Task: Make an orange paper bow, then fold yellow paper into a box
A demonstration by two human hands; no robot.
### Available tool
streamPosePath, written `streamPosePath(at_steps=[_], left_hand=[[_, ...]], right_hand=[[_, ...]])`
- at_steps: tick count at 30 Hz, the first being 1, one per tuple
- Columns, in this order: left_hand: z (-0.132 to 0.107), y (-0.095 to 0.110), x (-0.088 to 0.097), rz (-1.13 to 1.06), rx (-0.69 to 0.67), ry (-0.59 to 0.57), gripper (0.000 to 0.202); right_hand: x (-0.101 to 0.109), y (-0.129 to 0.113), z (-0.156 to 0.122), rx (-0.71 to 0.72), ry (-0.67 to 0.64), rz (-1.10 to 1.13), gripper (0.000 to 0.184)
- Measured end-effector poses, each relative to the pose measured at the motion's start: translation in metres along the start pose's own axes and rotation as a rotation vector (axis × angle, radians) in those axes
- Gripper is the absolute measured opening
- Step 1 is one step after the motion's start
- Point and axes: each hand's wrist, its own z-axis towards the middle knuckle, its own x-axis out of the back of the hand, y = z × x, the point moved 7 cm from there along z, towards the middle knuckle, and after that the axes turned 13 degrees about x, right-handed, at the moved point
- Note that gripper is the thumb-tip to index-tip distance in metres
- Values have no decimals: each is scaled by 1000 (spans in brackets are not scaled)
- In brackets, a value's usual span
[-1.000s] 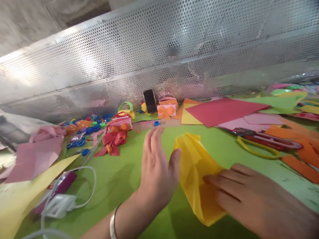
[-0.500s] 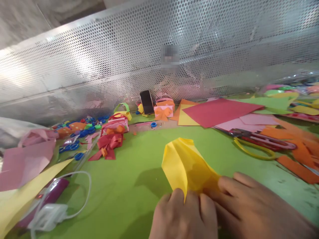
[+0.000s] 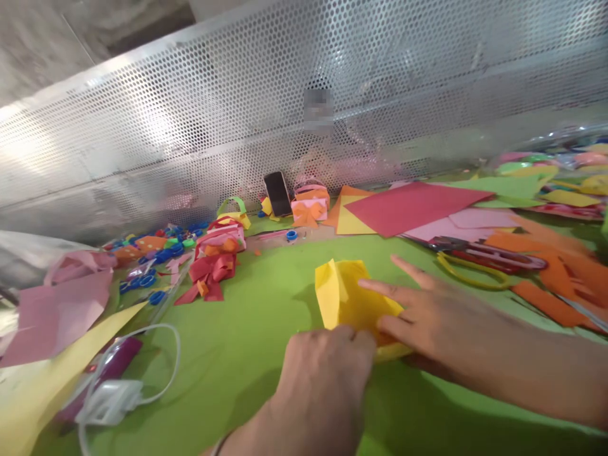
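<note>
A folded yellow paper bag (image 3: 351,291) stands on the green table in front of me, with its creased sides raised. My left hand (image 3: 325,373) is closed on its near edge, the fingertips hidden behind the knuckles. Over the bag's right side reaches my right hand (image 3: 418,310), its index and middle fingers stretched out across the paper. The right thumb lies at the bag's near right part, and some lower fingers are out of sight under the hand.
Red scissors (image 3: 489,253) and orange paper scraps (image 3: 546,301) lie on the right. Behind are a red sheet (image 3: 418,206), a phone (image 3: 278,193) and a small pink-orange paper bag (image 3: 310,209). A red paper bow (image 3: 211,272) and a white charger (image 3: 116,402) with its cable lie left.
My right hand has lifted off its grip and spread its fingers over the bag. The left hand has moved slightly up, and the bag sits lower and more compact.
</note>
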Motion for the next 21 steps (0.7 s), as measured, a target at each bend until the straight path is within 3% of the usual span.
streamPosePath(at_steps=[4,8,13,21], left_hand=[[6,-11,3,26,119,-28,26],[14,-11,13,55,48,-15,15],[18,-11,21,37,69,-52,5],[17,-7,20,30,71,-31,7]], right_hand=[[-4,3,8,49,-231,139,18],[7,8,18,-14,-352,237,14],[18,4,32,29,-308,200,14],[10,4,21,-24,-330,222,22]])
